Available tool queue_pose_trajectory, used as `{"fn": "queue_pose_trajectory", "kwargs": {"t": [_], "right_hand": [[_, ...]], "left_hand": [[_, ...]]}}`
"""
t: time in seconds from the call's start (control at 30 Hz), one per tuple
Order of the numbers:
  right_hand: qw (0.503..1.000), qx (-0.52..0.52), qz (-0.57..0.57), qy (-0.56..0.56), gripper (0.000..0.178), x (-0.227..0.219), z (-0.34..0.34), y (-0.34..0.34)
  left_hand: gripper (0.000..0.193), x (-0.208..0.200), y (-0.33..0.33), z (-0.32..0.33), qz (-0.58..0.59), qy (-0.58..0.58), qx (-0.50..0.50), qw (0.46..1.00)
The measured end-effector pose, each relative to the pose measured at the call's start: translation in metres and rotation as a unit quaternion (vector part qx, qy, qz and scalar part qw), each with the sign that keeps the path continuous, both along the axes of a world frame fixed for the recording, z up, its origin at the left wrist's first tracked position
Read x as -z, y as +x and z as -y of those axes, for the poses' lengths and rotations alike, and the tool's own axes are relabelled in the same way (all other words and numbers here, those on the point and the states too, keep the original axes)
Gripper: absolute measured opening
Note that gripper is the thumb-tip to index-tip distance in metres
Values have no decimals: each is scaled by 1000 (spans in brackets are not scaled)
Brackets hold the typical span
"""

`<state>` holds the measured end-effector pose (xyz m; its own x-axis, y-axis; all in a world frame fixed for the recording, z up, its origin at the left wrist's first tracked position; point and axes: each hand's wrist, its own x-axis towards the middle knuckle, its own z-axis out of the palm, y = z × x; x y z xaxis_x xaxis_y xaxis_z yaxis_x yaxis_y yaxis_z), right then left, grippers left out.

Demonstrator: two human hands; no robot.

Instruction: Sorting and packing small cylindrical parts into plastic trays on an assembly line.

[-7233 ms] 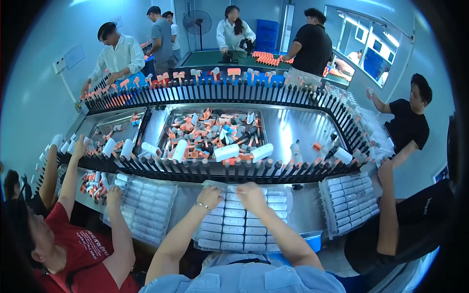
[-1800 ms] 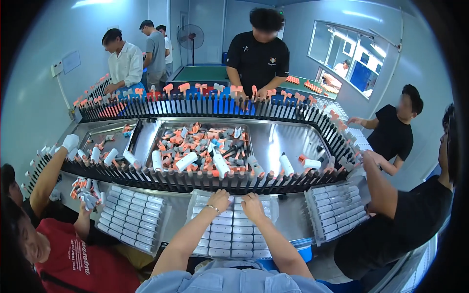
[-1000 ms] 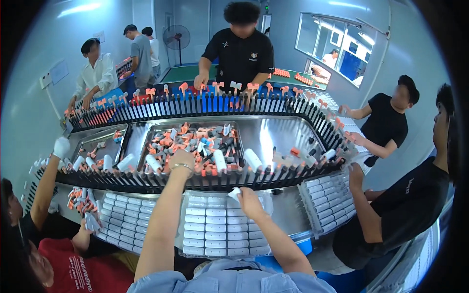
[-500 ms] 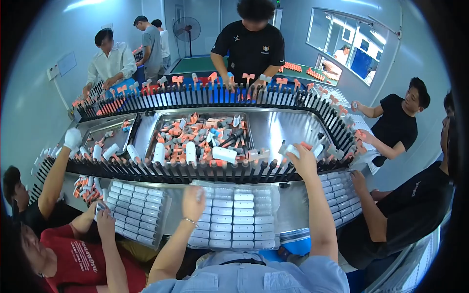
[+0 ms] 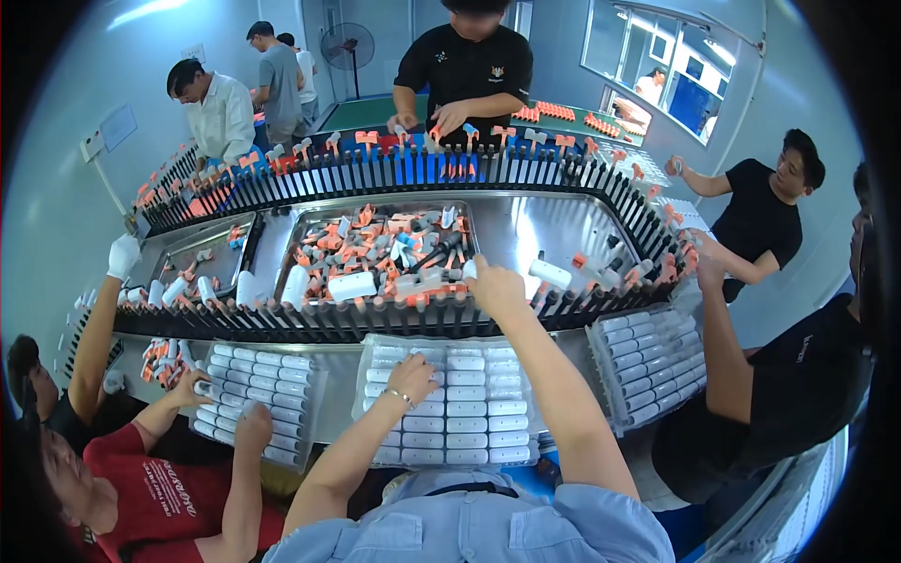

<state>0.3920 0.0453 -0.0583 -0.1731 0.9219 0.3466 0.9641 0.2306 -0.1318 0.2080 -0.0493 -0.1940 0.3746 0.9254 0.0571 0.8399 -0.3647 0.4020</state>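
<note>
Several clear trays [image 5: 360,389], steel table [image 5: 340,394], fan [image 5: 347,47]

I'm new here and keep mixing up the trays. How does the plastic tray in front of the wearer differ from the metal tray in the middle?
The plastic tray is see-through; the metal tray is shiny silver.
The plastic tray holds white pieces in neat rows; the metal tray holds a jumbled heap, mostly orange and grey parts.
The plastic tray is nearer than the black posts; the metal tray lies beyond them.
Both hold many parts.
</note>
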Motion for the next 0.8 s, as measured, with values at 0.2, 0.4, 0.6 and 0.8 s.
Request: {"fn": "queue_pose_trajectory", "kwargs": {"t": [0.2,0.4,0.6,0.8], "right_hand": [[988,-124,15,88,67,7,13,-34],[981,-180,29,73,55,0,21,-75],[902,-317,-275,101,24,29,87,-44],[978,-163,-118,-45,12,117,93,19]], "left_hand": [[26,10,-2,-2,-40,22,71,996],[30,9,-5,8,58,63,101,991],[36,-14,-3,19,307,67,-182,932],[43,-118,24,-4,316,156,50,934]]}}
